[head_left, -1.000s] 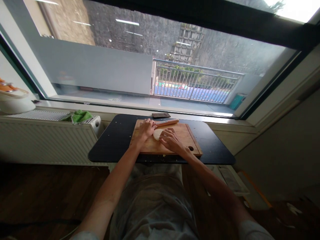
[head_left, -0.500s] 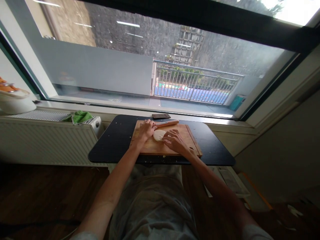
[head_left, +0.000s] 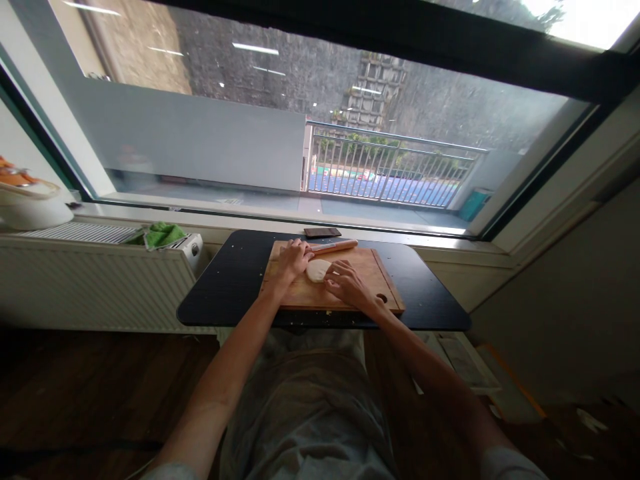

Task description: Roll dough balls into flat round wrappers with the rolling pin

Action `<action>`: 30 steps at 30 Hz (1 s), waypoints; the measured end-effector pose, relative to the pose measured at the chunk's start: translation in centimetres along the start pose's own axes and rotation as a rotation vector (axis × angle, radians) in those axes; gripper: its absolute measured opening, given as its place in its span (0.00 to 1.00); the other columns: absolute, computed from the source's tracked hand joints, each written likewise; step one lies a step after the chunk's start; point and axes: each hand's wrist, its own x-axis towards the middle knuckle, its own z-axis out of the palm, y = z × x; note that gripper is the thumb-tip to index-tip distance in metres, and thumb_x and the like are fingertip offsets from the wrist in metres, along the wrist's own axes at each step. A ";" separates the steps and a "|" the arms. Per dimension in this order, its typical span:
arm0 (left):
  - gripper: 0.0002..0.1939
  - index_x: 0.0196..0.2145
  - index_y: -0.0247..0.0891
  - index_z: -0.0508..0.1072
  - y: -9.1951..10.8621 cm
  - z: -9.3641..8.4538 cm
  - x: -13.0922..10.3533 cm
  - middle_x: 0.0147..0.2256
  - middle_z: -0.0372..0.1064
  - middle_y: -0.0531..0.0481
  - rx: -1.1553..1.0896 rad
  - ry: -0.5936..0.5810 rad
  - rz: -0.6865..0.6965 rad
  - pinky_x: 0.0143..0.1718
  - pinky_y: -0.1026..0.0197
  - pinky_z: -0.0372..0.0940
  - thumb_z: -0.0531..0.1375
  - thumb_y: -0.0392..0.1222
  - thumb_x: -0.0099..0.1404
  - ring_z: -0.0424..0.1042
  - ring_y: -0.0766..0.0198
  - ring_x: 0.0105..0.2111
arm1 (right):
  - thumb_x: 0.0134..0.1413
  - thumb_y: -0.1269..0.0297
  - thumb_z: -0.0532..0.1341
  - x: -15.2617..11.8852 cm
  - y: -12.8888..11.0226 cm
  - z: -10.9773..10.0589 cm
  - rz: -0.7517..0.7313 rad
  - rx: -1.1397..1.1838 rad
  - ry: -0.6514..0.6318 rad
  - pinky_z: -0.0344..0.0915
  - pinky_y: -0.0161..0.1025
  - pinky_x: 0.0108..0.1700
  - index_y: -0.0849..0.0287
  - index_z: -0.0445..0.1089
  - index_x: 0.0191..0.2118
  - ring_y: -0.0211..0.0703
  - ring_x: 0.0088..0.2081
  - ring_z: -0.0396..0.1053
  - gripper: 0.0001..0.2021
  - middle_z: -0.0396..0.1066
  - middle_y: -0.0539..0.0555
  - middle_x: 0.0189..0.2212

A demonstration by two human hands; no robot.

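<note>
A flat, round piece of pale dough (head_left: pixel 317 270) lies on a wooden cutting board (head_left: pixel 305 293). Against its right edge, my right hand (head_left: pixel 346 280) has its fingers bent and pinched on the dough. My left hand (head_left: pixel 295 259) is curled at the left end of a wooden rolling pin (head_left: pixel 340 246), beside the dough's upper left edge. The rolling pin rests across the upper part of the board, and its left end is hidden by my left fingers.
The board sits on a black table (head_left: pixel 215 287). A dark flat object (head_left: pixel 323 233) lies at its far edge, by the window. On the left, a green cloth (head_left: pixel 164 235) rests on a white radiator (head_left: pixel 100 280).
My right hand and wrist have shifted slightly left and down, so more of the board's dark hole shows. My left hand has stayed in place.
</note>
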 end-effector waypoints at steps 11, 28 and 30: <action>0.12 0.52 0.45 0.77 -0.2 0.3 -0.1 0.56 0.75 0.42 -0.056 0.006 -0.006 0.62 0.52 0.64 0.59 0.51 0.79 0.70 0.52 0.58 | 0.71 0.64 0.69 1.0 -1.6 -0.5 0.059 -0.171 -0.072 0.56 0.48 0.54 0.52 0.83 0.45 0.48 0.47 0.71 0.04 0.81 0.54 0.45; 0.12 0.51 0.45 0.77 0.1 -0.2 -0.4 0.56 0.76 0.43 -0.026 0.000 -0.008 0.61 0.53 0.64 0.58 0.51 0.80 0.71 0.52 0.58 | 0.74 0.65 0.65 1.1 -1.6 -0.5 -0.013 -0.196 -0.117 0.58 0.50 0.57 0.54 0.82 0.46 0.51 0.49 0.69 0.06 0.79 0.56 0.44; 0.12 0.51 0.45 0.77 0.1 -0.1 -0.4 0.56 0.76 0.43 -0.025 0.002 -0.007 0.61 0.52 0.64 0.58 0.51 0.80 0.71 0.52 0.58 | 0.72 0.63 0.68 0.4 -1.5 -0.8 0.037 -0.201 -0.061 0.58 0.50 0.56 0.53 0.83 0.46 0.51 0.49 0.69 0.05 0.80 0.56 0.45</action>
